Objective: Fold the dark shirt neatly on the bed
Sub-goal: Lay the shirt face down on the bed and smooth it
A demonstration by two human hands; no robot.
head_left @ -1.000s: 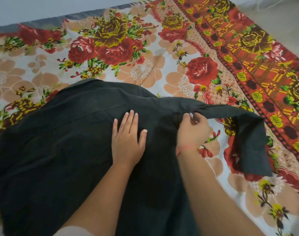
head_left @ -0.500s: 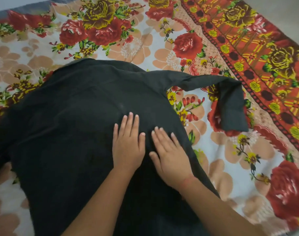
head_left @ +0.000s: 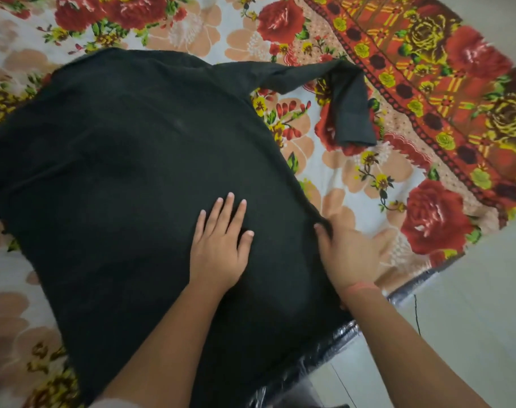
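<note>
Dark shirt (head_left: 127, 178): spread across floral bedsheet (head_left: 368, 178), lower hem near the bed edge, body mostly flat.
Right sleeve (head_left: 348, 101): flung outward, bent back on itself, cuff end crumpled over a red rose print.
Left hand (head_left: 221, 248): flat, fingers spread, pressing the cloth; holding nothing.
Right hand (head_left: 349, 254): blurred, at the shirt's right side seam, thumb on the cloth, remaining fingers on the sheet; apparently open, no clear pinch on the fabric.
Risks, judged: sleeve kink folded in as a lump if not straightened first; seam dragged askew by one-sided pull; hem sliding off the bed edge; hidden left side possibly bunched, making an uneven fold.
</note>
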